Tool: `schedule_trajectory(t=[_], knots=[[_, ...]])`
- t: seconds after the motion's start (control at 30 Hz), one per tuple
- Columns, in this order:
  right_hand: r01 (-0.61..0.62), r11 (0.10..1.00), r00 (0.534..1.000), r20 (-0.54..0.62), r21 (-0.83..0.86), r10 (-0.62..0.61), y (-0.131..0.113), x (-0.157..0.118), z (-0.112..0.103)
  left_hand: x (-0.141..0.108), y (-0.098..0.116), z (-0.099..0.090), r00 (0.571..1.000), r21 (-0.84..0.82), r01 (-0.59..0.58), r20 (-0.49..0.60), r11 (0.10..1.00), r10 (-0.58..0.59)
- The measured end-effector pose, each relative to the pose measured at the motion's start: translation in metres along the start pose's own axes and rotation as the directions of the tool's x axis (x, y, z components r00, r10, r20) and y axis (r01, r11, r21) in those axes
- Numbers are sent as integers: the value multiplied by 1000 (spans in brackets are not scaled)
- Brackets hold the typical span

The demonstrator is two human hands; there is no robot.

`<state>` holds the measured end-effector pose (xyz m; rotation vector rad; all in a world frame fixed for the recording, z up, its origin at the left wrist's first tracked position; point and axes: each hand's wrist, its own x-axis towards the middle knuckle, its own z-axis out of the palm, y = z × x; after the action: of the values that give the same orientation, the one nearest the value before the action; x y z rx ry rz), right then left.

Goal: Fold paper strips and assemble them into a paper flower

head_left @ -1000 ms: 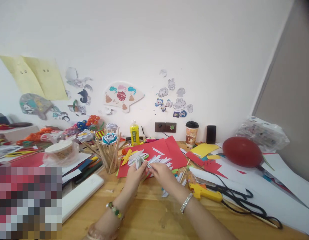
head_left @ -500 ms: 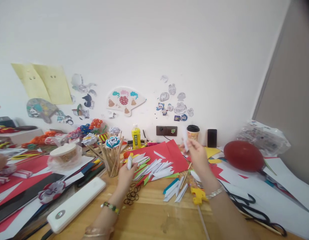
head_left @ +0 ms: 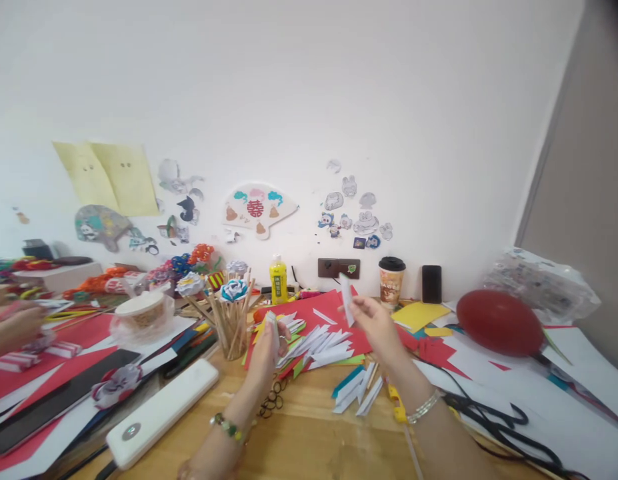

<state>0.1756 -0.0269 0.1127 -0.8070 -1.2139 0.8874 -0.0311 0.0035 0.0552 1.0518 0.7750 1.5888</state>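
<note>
A white wall (head_left: 289,100) stands behind a wooden table (head_left: 299,447) crowded with craft paper; the hands are apart above it, each gripping paper; the right hand (head_left: 377,323) pinches a white strip (head_left: 347,299) between thumb and fingers; this strip is narrow, plain and nearly upright, its top leaning a little toward the left hand (head_left: 263,350); the left hand has its fingers curled round a folded paper (head_left: 271,325), whose pale end shows above the thumb, the rest being hidden; between the hands lie loose strips (head_left: 321,343), mostly white with some green, spread over red paper (head_left: 311,305); rubber bands (head_left: 273,402) lie just nearer than the left hand, and a yellow glue gun (head_left: 397,403) sits partly behind the right forearm; a second ago the hands were together over the strips; half a second ago the right hand was raised across the cup (head_left: 391,283), its strip blurred; now that hand is lower, clear of most of the cup and closer to the left.
</note>
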Motion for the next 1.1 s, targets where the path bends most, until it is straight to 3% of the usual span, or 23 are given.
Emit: schedule_trajectory(t=[0.13,0.23,0.3,0.57,0.8,1.1], knots=[[-111,994,981,164,15,107,29,-18,36,-9,-3,12,993,-163,74,101,984,-58],[-227,969,945,262,96,196,52,-29,53,-18,-7,21,989,-227,138,92,964,-120],[-260,958,946,232,123,227,64,-33,58,-23,-9,26,985,-242,167,74,956,-153],[-260,956,953,193,137,232,73,-34,56,-24,-21,23,988,-236,156,29,959,-154],[-259,947,963,129,190,237,85,-30,54,-26,-32,23,984,-197,137,-83,971,-156],[-193,981,964,191,26,184,80,-31,50,-34,-31,26,988,-136,155,40,978,-151]])
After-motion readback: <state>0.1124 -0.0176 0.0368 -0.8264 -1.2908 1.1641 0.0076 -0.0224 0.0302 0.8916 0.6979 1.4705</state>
